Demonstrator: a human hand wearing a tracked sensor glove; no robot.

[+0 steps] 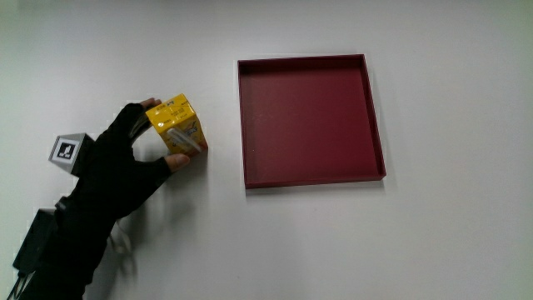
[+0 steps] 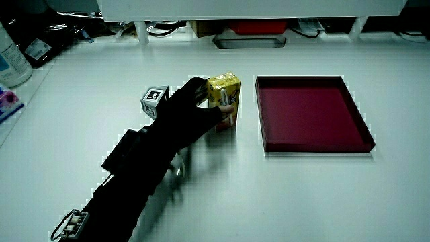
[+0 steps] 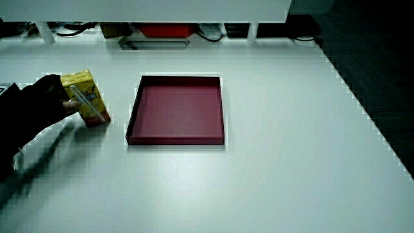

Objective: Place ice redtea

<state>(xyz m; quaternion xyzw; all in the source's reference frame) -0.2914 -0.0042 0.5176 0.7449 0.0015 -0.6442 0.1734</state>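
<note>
While gripped by the hand [image 1: 125, 162], stands upright on the white table [image 1: 416, 242] beside the red tray [image 1: 310, 121], just apart from the tray's wall and outside it: yellow drink carton [image 1: 176, 125]. Clamped on the carton from the side away from the tray, with fingers [image 1: 143, 108] curled over its upper edge and thumb [image 1: 176, 161] pressed against its lower face, nearer the person. Carries a white straw along the face seen in a side view [image 3: 87, 98]. Sits with its base on the table in both side views, carton [image 2: 223, 96] close to the tray [image 2: 312, 111] but not touching.

Fixed to the back of the glove, on the side away from the tray: small patterned cube [image 1: 68, 152], also seen in a side view [image 2: 154, 99]. Runs from the hand toward the person, away from the tray: black forearm [image 1: 67, 250].

Holds nothing inside, tray [image 3: 176, 109], its low rim square and dark red.
</note>
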